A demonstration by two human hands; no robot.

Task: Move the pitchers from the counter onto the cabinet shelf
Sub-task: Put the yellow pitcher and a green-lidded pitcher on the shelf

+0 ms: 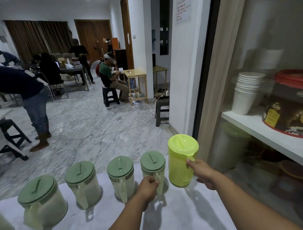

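Several pitchers stand in a row along the far edge of the white counter (177, 214). The rightmost is a bright yellow-green pitcher (180, 164); my right hand (202, 173) grips its handle. To its left stands a clear pitcher with a green lid (153, 164), and my left hand (147, 187) is closed around that one's handle. Further left stand three more green-lidded pitchers: one (121, 174), another (82, 182) and the nearest (40, 198). Both held pitchers stand upright; whether either is lifted off the counter I cannot tell. The cabinet shelf (262, 129) is at the right.
The cabinet shelf holds a stack of white cups (247, 93) and a round tin with a red lid (291, 107). Dark items sit below the shelf. Beyond the counter is a marble floor with stools (162, 111) and several people at tables.
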